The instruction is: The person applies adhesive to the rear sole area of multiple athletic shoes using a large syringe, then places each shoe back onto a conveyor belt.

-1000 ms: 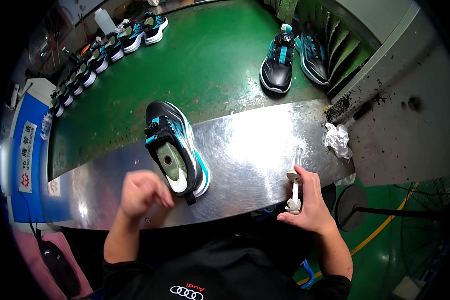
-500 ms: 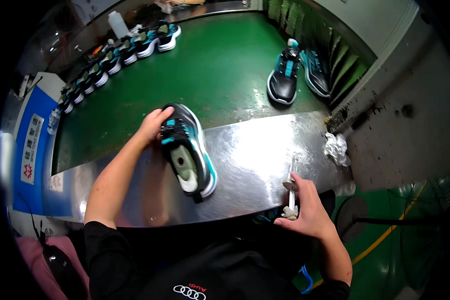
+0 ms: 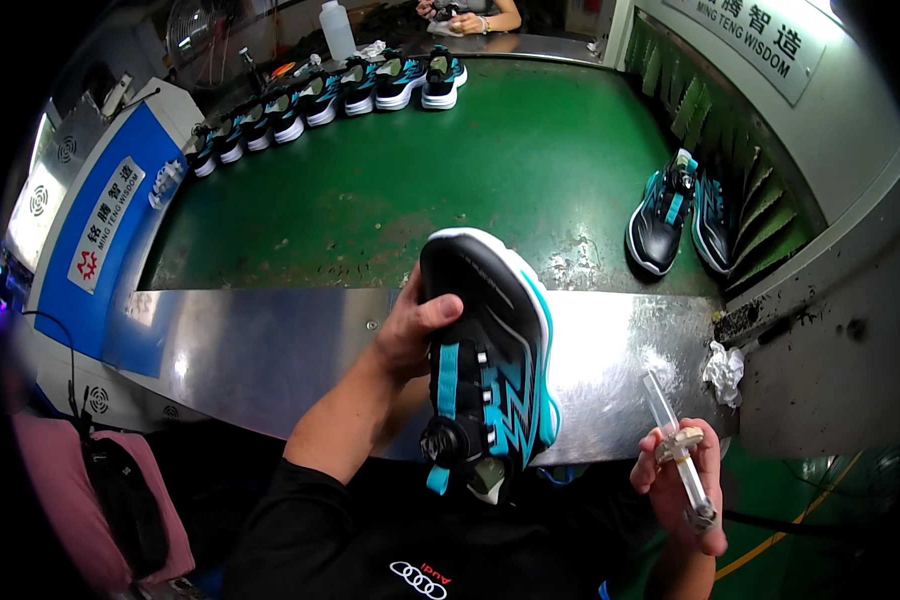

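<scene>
My left hand (image 3: 402, 328) is closed around the forefoot of a black and turquoise sneaker (image 3: 505, 350), thumb across the upper. The sneaker hangs tilted above the steel table edge, its toe away from me and its patterned side showing. Its heel is nearest my body, with a round dark knob and a turquoise loop by the opening. At the right, my right hand (image 3: 708, 462) grips a clear syringe (image 3: 661, 400), its narrow barrel pointing up toward the table. Whitish residue is caked around the syringe's flange and plunger end.
Several matching sneakers (image 3: 320, 98) line the far left of the green conveyor belt (image 3: 400, 190). A finished-looking pair (image 3: 662, 215) stands at right beside hanging green strips (image 3: 770, 200). Crumpled white paper (image 3: 723, 375) lies on the steel ledge (image 3: 260, 330). Another person's hands (image 3: 468, 20) show at the back.
My left hand has brought the sneaker closer and turned its side into view. The syringe has swung up and is tilted in my right hand. The whole view has shifted.
</scene>
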The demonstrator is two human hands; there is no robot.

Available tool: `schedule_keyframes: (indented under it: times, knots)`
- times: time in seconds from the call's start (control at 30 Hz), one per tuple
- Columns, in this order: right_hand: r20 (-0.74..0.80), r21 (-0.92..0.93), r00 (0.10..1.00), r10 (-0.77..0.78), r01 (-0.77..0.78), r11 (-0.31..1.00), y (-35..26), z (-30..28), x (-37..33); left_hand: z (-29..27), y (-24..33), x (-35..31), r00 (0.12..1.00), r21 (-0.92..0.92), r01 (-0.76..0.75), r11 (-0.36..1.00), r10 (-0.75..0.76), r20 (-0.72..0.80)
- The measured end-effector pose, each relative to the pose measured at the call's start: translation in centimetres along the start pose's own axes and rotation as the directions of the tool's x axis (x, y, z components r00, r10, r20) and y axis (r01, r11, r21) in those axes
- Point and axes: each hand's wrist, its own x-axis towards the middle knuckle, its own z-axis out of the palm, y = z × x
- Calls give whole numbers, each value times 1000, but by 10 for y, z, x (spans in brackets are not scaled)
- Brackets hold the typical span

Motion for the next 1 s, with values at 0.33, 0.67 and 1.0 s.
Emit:
schedule_keyframes:
  times: [0.33,0.67,1.0]
  knots:
    - [108,301,994,12,-44,953,-25,60,39,-2,-5,-19,959,42,-72,997,58,277]
    - [354,258,933,-67,-29,966,-23,76,52,5,-6,-24,928,111,-157,981,108,356]
    - [327,292,944,-42,-58,955,-15,70,51,8,-3,-25,921,121,-162,979,106,374]
